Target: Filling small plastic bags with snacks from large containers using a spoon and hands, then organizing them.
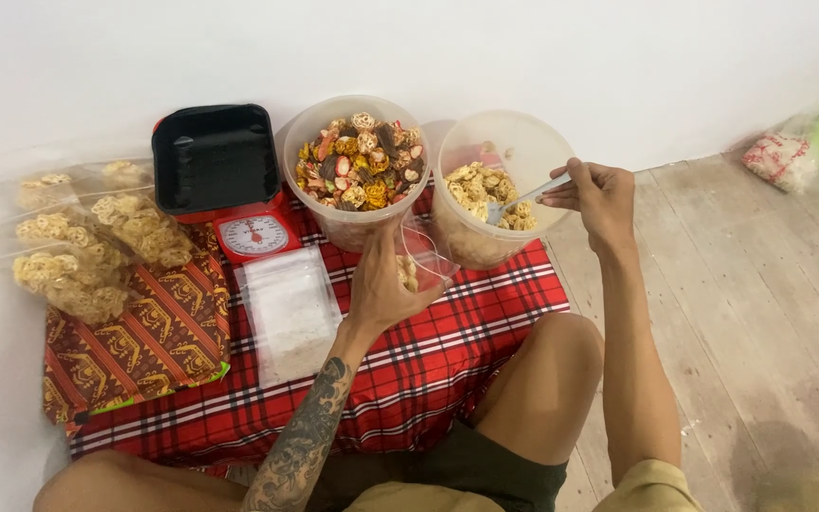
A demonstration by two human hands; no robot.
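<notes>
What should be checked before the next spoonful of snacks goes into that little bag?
1. Left hand grips the small clear bag: ok.
2. Bag mouth open toward the tub: cannot tell, the plastic is too clear to read.
3. Right hand fingers hold the spoon: ok.
4. Spoon tip inside the tub of pale snacks: ok.
5. Snacks left in that tub: ok, plenty.
6. Scale tray free for weighing: ok, nothing lies in the black tray.
</notes>
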